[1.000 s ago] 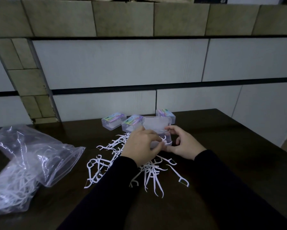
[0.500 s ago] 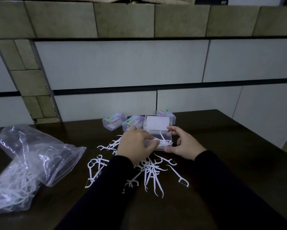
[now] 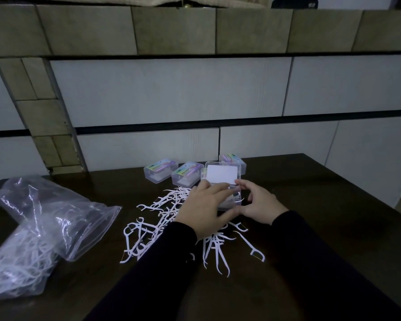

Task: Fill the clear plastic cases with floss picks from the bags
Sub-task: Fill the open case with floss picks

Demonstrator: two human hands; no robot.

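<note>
Two bare hands in dark sleeves work over a clear plastic case (image 3: 222, 181) near the middle of a dark wooden table (image 3: 310, 181), seen from a head-worn camera. Its lid stands raised toward the wall, a white card showing through it, and white floss picks lie inside the tray below. The left hand (image 3: 204, 212) covers the near left side of the case, fingers reaching across the open tray and thumb curled against its front edge; whether the fingertips pinch a pick is hidden. The right hand (image 3: 259, 205) cups the case's right end, forefinger touching the lid's near corner and thumb tucked along the front wall, steadying it. Three closed cases with colourful labels wait behind: one at the far left (image 3: 160, 170), one just beside the open case (image 3: 186, 174), and one partly hidden behind the raised lid (image 3: 235, 161). Loose floss picks (image 3: 148, 232) are scattered in a heap on the table beneath and in front of both wrists, spreading left and toward the camera. Well to the left lie two clear plastic bags: the nearer bag (image 3: 16, 262) packed with picks, the crumpled zip bag (image 3: 62, 216) resting across it, its open mouth pointed toward the heap. Pale and tan tiles (image 3: 171, 93) line the wall behind.
</note>
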